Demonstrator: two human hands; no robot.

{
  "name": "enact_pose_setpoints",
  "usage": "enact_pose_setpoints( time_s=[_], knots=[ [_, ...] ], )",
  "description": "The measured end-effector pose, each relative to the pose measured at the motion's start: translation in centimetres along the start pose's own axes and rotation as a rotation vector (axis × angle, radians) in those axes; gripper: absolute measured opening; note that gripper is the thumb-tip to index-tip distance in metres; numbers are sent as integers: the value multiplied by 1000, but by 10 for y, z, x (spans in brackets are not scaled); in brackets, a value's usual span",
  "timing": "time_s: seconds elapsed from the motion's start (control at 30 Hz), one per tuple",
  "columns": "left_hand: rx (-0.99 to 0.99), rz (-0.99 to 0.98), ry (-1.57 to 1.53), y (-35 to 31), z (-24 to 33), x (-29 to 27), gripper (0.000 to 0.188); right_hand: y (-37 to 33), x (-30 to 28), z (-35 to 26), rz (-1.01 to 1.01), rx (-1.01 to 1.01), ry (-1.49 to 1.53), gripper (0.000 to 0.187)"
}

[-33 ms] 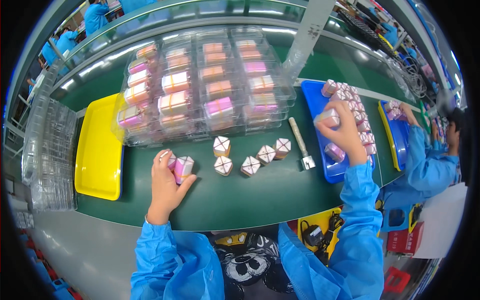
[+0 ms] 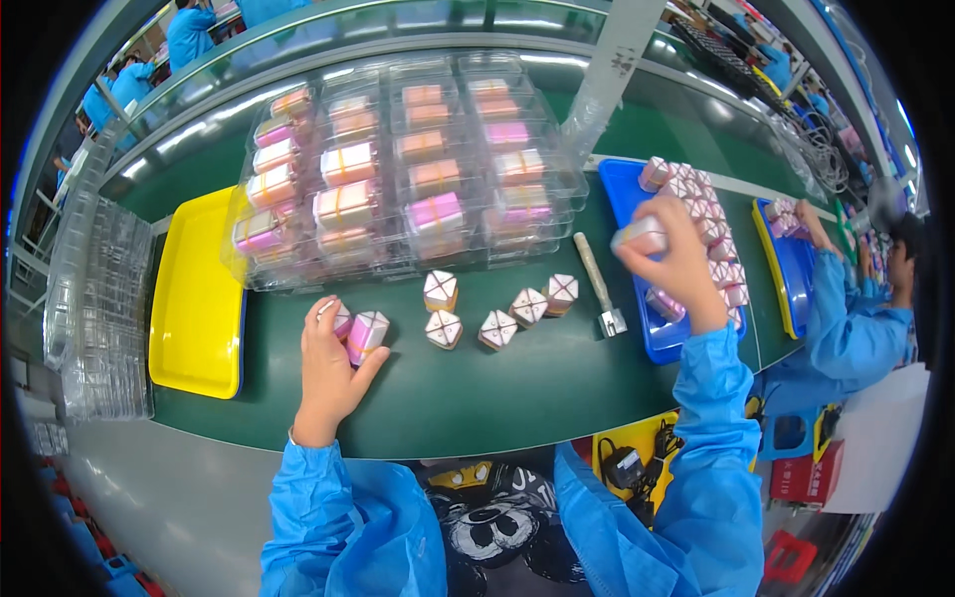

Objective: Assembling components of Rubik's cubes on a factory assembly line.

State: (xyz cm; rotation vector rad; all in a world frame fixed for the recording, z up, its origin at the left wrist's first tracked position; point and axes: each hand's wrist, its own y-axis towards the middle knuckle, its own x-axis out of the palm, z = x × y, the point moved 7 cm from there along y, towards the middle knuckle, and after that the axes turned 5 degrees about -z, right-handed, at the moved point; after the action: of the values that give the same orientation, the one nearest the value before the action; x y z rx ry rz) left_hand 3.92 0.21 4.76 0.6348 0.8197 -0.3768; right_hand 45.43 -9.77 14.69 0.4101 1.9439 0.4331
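My left hand (image 2: 333,373) is curled around two small pink blocks standing on the green table, the nearer one a pink-sided block (image 2: 367,338) with a white top and yellow band. Between thumb and fingers, my right hand (image 2: 684,261) grips a whitish block (image 2: 645,236), slightly blurred, above the left part of a blue tray (image 2: 622,184). Rows of similar white-topped blocks (image 2: 704,214) fill that tray's right side. Several loose blocks (image 2: 444,328) with crossed dark lines on their tops stand between my hands.
A metal-headed tool with a pale handle (image 2: 594,274) lies left of the blue tray. Clear plastic trays (image 2: 398,214) of banded blocks are stacked behind. A yellow tray (image 2: 199,298) and empty clear trays (image 2: 109,308) stand left. At right, a co-worker's hand (image 2: 818,231) reaches over another blue tray (image 2: 786,269).
My right hand has shifted slightly to the left with the whitish block. My left hand and the loose blocks stay practically where they were.
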Motion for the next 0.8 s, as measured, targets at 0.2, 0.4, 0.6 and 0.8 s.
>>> enact_pose_setpoints(
  time_s=[0.2, 0.4, 0.6, 0.8],
  knots=[
    [-81, -61, -158, -3, -2, 0, 88, 18, 57, -46, -208, 3, 38, 51],
    [11, -26, -28, 4, 15, -8, 81, 3, 76, -33, -207, 314, 286, 70],
    [-4, -59, 61, 2, 16, -8, 59, -8, 84, -17, -325, 378, 354, 79],
    [-37, -30, -7, -1, 10, -9, 54, 12, 6, 44, 119, 321, 19, 36]
  ],
)
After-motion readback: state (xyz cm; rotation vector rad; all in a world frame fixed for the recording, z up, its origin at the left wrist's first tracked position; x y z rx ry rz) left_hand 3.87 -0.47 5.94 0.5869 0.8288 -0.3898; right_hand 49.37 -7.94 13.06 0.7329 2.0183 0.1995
